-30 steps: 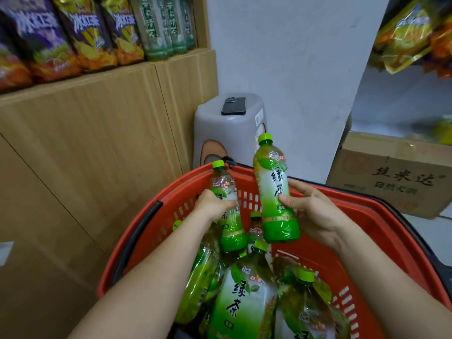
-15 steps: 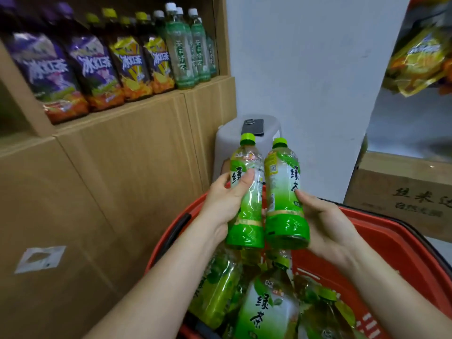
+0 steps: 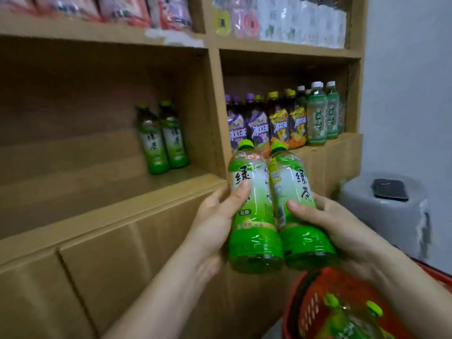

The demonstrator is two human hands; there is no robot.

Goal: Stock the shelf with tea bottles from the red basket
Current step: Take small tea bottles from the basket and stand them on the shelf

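My left hand (image 3: 215,216) grips one green tea bottle (image 3: 252,211) and my right hand (image 3: 330,223) grips a second green tea bottle (image 3: 296,192). Both bottles are upright, side by side and touching, in front of the wooden shelf's front edge (image 3: 137,206). Two matching green tea bottles (image 3: 162,138) stand at the back right of the left shelf compartment. The red basket (image 3: 310,307) shows at the bottom right, below my right wrist, with more green bottles (image 3: 349,319) lying in it.
The right compartment holds purple, yellow and pale green drink bottles (image 3: 283,121). Packets fill the upper shelf (image 3: 281,18). A grey stool (image 3: 384,214) with a dark phone (image 3: 390,189) on it stands against the white wall at right. Most of the left compartment's floor is bare.
Both bottles have come up out of the basket to shelf height and my view has swung up and left, so the left compartment with its two bottles now shows.
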